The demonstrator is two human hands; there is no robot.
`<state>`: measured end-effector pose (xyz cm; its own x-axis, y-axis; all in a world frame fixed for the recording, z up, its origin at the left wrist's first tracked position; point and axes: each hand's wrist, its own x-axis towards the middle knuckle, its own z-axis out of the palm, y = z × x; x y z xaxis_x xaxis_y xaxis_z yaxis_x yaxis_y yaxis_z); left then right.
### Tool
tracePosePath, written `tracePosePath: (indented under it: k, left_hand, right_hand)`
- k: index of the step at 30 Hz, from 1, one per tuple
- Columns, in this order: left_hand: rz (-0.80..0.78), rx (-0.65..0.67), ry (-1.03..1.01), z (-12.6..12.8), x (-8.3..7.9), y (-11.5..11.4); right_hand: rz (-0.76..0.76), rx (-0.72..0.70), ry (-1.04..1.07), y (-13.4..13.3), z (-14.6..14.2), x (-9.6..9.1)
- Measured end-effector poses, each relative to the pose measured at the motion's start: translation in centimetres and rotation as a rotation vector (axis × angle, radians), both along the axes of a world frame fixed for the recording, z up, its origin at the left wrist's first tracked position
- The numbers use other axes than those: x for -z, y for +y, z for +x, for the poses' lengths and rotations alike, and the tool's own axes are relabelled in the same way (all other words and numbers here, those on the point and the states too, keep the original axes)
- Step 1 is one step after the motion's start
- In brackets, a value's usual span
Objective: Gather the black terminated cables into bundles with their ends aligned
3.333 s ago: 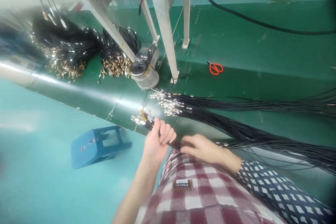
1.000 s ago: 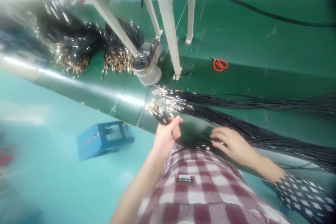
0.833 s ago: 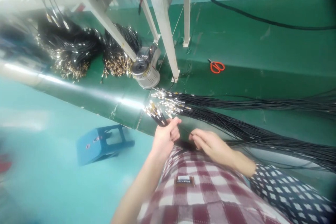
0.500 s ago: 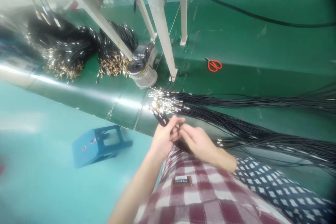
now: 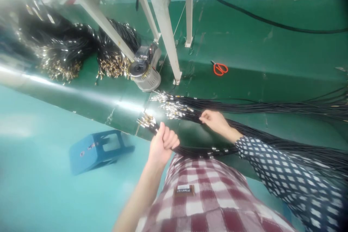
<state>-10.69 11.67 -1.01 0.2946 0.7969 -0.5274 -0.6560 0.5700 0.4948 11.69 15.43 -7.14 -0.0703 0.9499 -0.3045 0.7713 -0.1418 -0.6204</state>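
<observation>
Seen from the head camera, a person in a checked apron [image 5: 206, 195] now has the right hand [image 5: 216, 121] out over the counter [image 5: 272, 58], where half a second ago it sat right against the left hand [image 5: 162, 145]. Its fingers are pinched narrow at the lower group of cables [image 5: 252, 132], just right of the silvery ends; whether a cable lies between them cannot be told. The left hand has turned, so that the tips of its bundle [image 5: 187, 151] point farther left, apart from the loose ends they overlapped in view. That hand is a fist wrapped around the bundle, at the near edge of the counter.

The bundle is black and thin-stranded, with white, silver and gold-toned tips [image 5: 146, 121] fanning out past the thumb; it trails right along the apron, where more small pale tips show among the strands. An upper group of cables [image 5: 258, 107] runs along the counter, beyond the lower one, and red-handled scissors [image 5: 220, 69] lie farther back
</observation>
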Motion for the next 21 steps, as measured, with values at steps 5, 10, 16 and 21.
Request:
tracePosePath:
  k: [5,10,16,21]
  left_hand:
    - [0.027,0.069,0.118,1.2,-0.6,0.1]
    - [0.02,0.068,0.156,1.3,-0.4,-0.3]
    - [-0.032,-0.038,0.141,0.5,0.5,-0.7]
    - [-0.054,-0.078,0.132,0.0,0.8,-0.8]
  right_hand:
    - [-0.184,0.012,0.787,-1.1,-4.7,-6.1]
    - [-0.3,0.154,0.983,-2.1,-7.8,-7.2]
    - [-0.247,-0.113,0.51,0.0,-4.8,-2.7]
    - [0.035,0.033,-0.057,3.4,-1.1,1.5]
